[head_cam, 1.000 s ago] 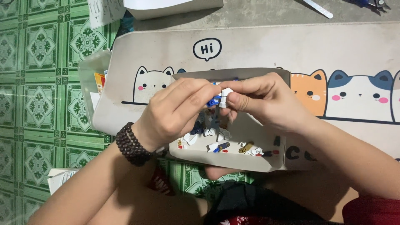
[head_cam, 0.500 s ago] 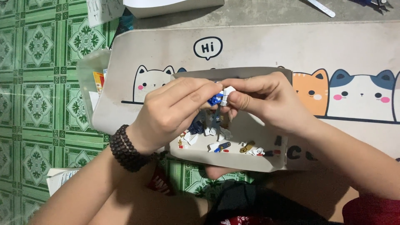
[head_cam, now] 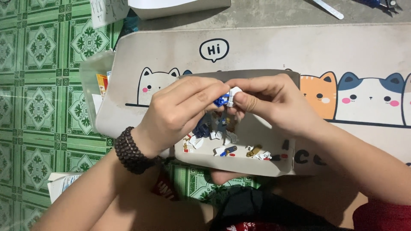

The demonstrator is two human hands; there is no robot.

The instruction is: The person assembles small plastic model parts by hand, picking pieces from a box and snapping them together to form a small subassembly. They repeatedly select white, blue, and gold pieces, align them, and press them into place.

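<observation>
My left hand (head_cam: pixel 180 113) and my right hand (head_cam: pixel 269 102) meet above a shallow grey cardboard tray (head_cam: pixel 239 164). Between their fingertips sits a small blue and white toy part (head_cam: pixel 227 97); the left pinches the blue end, the right the white end. Several small loose pieces (head_cam: pixel 222 143) in blue, white, gold and red lie in the tray right under the hands. A dark beaded bracelet (head_cam: pixel 130 149) circles my left wrist.
The tray rests on a pale mat with cartoon cats (head_cam: pixel 351 94) over green patterned floor tiles (head_cam: pixel 38 85). A clear plastic bag (head_cam: pixel 96 85) lies at the mat's left edge. A white box (head_cam: pixel 180 6) sits at the top, paper (head_cam: pixel 60 186) at lower left.
Both hands have stayed together over the tray with the small part between them; the fingers have shifted only slightly.
</observation>
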